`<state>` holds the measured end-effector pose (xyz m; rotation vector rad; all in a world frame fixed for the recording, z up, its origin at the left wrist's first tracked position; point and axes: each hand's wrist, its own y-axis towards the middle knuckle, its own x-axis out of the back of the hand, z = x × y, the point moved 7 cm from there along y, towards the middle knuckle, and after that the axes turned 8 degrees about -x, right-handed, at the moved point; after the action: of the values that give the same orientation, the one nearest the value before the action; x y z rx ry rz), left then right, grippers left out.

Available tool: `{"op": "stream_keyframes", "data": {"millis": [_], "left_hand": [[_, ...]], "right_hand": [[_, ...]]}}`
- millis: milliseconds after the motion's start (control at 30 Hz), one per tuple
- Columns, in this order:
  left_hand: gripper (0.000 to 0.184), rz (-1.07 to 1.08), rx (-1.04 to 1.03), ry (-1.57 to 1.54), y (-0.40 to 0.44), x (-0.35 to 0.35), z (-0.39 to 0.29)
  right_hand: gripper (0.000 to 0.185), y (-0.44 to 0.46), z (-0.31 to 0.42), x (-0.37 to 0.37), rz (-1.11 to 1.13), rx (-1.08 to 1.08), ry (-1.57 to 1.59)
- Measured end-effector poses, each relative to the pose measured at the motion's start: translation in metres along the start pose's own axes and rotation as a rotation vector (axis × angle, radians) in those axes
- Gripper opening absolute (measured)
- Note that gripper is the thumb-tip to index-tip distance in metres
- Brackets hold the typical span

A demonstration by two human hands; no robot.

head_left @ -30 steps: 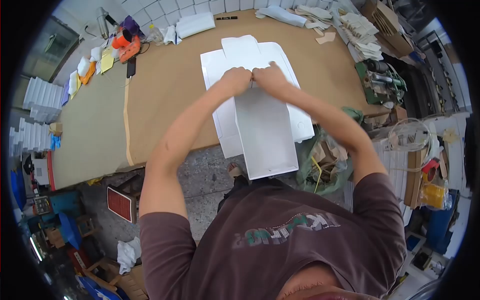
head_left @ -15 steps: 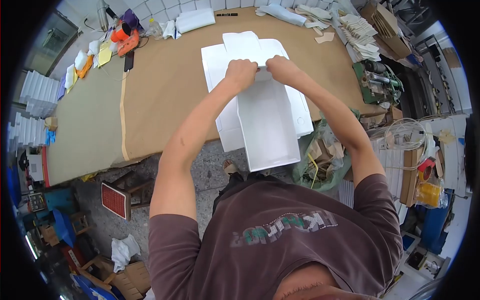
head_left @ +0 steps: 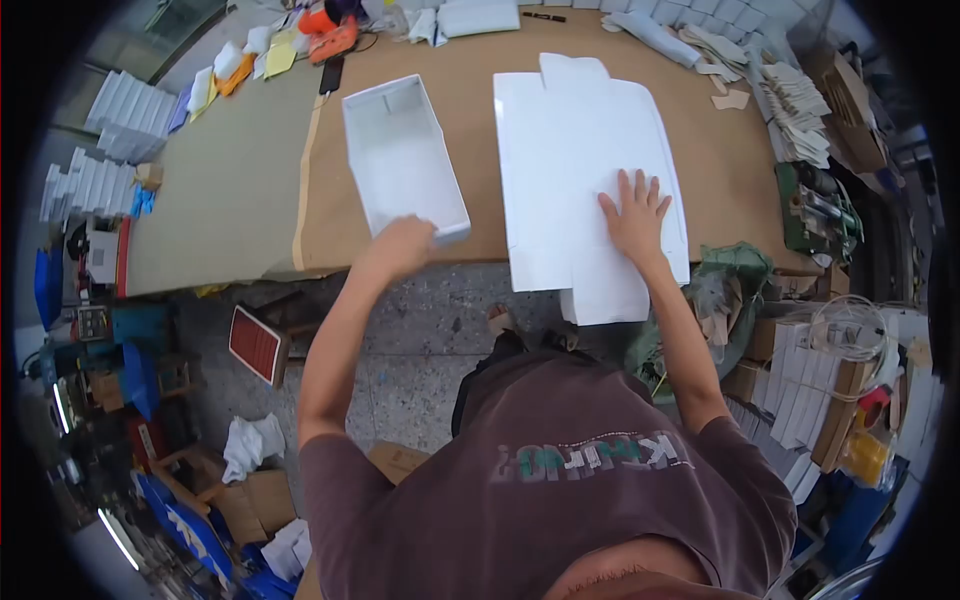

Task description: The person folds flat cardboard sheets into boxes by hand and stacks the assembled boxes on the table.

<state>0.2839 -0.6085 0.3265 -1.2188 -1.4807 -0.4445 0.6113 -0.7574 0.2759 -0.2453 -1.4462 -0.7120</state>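
Observation:
An open white cardboard box [head_left: 405,165] rests on the left part of the brown table top, its hollow side up. My left hand [head_left: 403,247] is closed over the near end wall of this box, its fingertips hidden inside. To the right lies a stack of flat white box blanks [head_left: 560,190] with tabs at the far and near ends. The near tab reaches past the table's front edge. My right hand [head_left: 636,218] lies flat on the top blank with fingers spread, holding nothing.
On the table [head_left: 265,180] are a dark phone [head_left: 331,75], a black marker [head_left: 544,17] and, far right, a green machine [head_left: 820,215]. Cut pieces [head_left: 795,110] are piled nearby. Below stand a red-seated stool [head_left: 258,345] and a green bag of scraps [head_left: 735,275].
The box has moved from above the blanks to the table on the left, with my left hand on it. My right hand has let go and come down onto the blanks. The view has shifted.

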Motion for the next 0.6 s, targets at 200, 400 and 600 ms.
{"op": "stream_keyframes", "data": {"millis": [200, 400, 600], "left_hand": [[0.067, 0.024, 0.065, -0.058, 0.06, -0.14, 0.08], [0.082, -0.44, -0.428, -0.069, 0.028, -0.04, -0.116], [0.033, -0.402, -0.302, -0.654, 0.05, -0.044, -0.084]], "right_hand": [[0.057, -0.013, -0.005, -0.007, -0.021, -0.027, 0.091], [0.059, -0.005, -0.01, -0.013, -0.029, -0.025, 0.112], [0.039, -0.047, 0.068, 0.106, 0.24, 0.112, 0.693]]}}
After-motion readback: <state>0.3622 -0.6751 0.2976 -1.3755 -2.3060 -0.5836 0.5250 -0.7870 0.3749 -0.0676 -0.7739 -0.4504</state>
